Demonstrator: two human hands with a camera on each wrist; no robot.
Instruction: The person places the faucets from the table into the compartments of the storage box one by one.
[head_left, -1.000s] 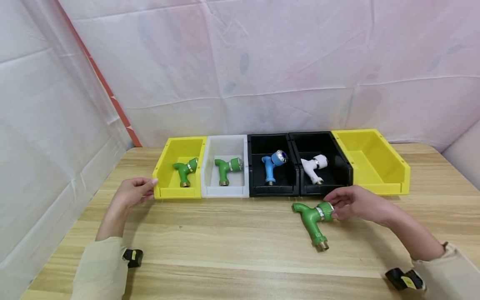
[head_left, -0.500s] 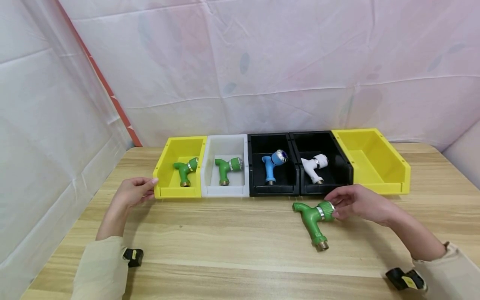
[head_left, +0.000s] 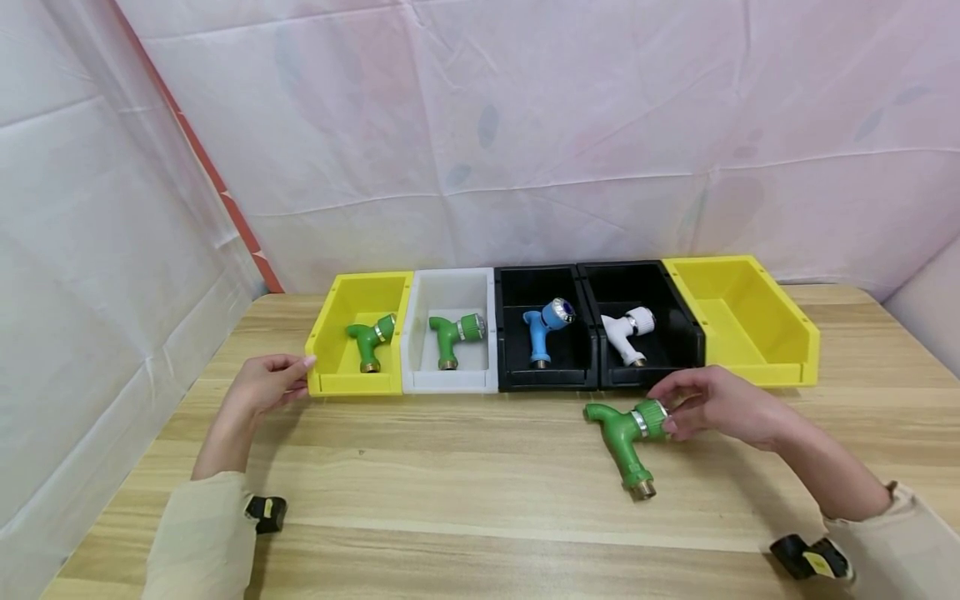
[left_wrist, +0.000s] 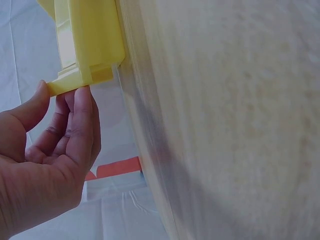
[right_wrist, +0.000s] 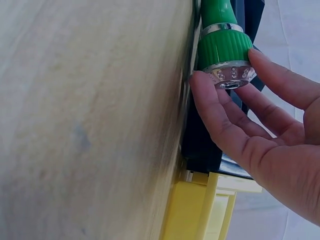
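My left hand point(head_left: 270, 383) pinches the front left corner of the left yellow bin point(head_left: 356, 385); in the left wrist view its thumb and fingers sit on either side of the bin's edge point(left_wrist: 70, 82). With thumb and fingers, my right hand point(head_left: 720, 408) holds the ribbed knob of a green tap point(head_left: 622, 446). That tap lies on the table before the black bins, brass end toward me. The knob point(right_wrist: 225, 50) shows close up in the right wrist view, with a silver ring and a clear faceted cap.
The bins stand side by side: a white bin point(head_left: 450, 382) with a green tap point(head_left: 447, 342), a black bin point(head_left: 547, 382) with a blue tap point(head_left: 538, 333), another black bin point(head_left: 652, 379) with a white tap point(head_left: 621, 337), and a right yellow bin point(head_left: 780, 375). Another green tap point(head_left: 367, 346) lies in the left yellow bin.
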